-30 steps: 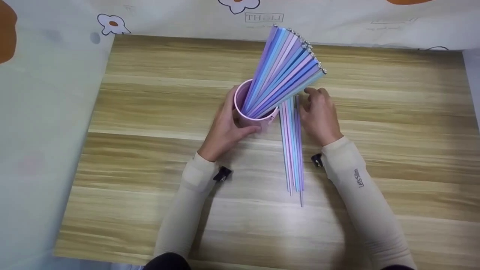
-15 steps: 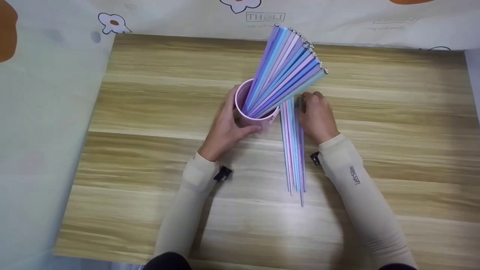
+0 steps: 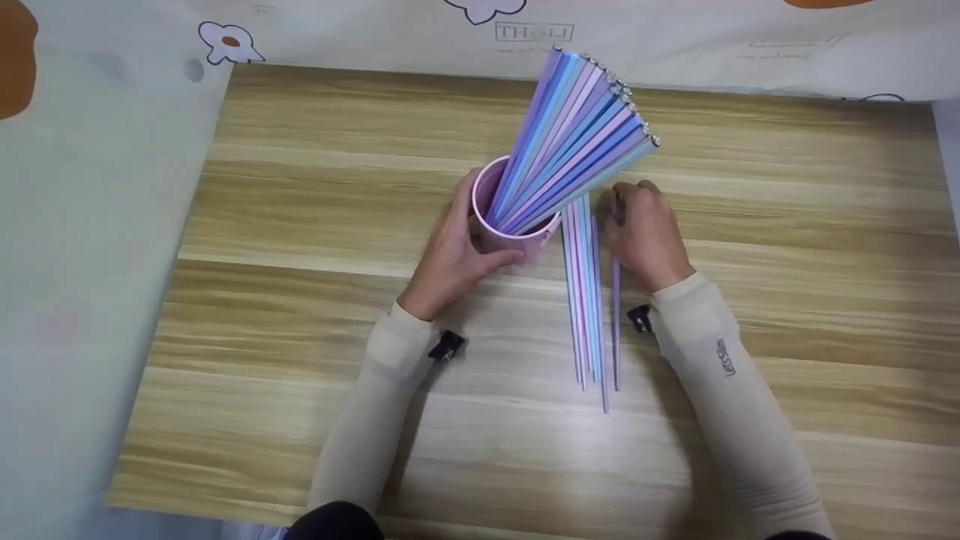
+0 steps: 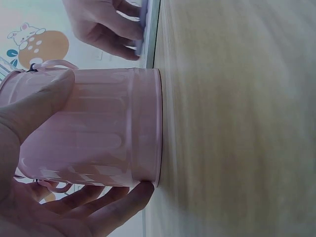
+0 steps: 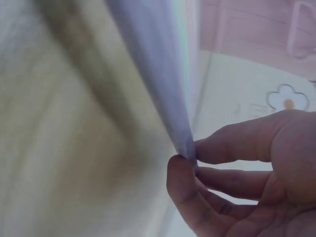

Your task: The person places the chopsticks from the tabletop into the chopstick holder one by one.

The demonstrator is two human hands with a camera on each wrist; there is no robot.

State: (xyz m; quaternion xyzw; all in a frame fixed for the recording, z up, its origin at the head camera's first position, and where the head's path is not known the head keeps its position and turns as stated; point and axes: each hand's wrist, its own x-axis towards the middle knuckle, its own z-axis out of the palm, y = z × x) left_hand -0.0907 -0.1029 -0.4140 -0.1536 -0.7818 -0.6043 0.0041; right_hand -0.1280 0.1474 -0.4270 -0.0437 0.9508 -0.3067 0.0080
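Observation:
A pink cup [image 3: 499, 241], shaped like a small bucket, is held around its side by my left hand [image 3: 450, 259]. In the left wrist view the base of the cup [image 4: 98, 118] is at the tabletop. Out of it fans a bunch of pastel chopsticks [image 3: 574, 142] with shiny ends, leaning to the right. Beside the cup, several more chopsticks [image 3: 581, 300] lie loosely together on the table. My right hand [image 3: 649, 232] pinches one purple chopstick [image 3: 616, 322] near its far end, a little to the right of that pile; the right wrist view shows thumb and fingers at its end.
The wooden table [image 3: 300, 187] has a pale sheet with flower prints [image 3: 360, 34] along its back edge. Dark clips [image 3: 448, 345] sit at both sleeve cuffs.
My right hand has reached to the loose pile, pinched a purple chopstick and drawn it rightward, apart from the others. My left hand and the cup have stayed in place.

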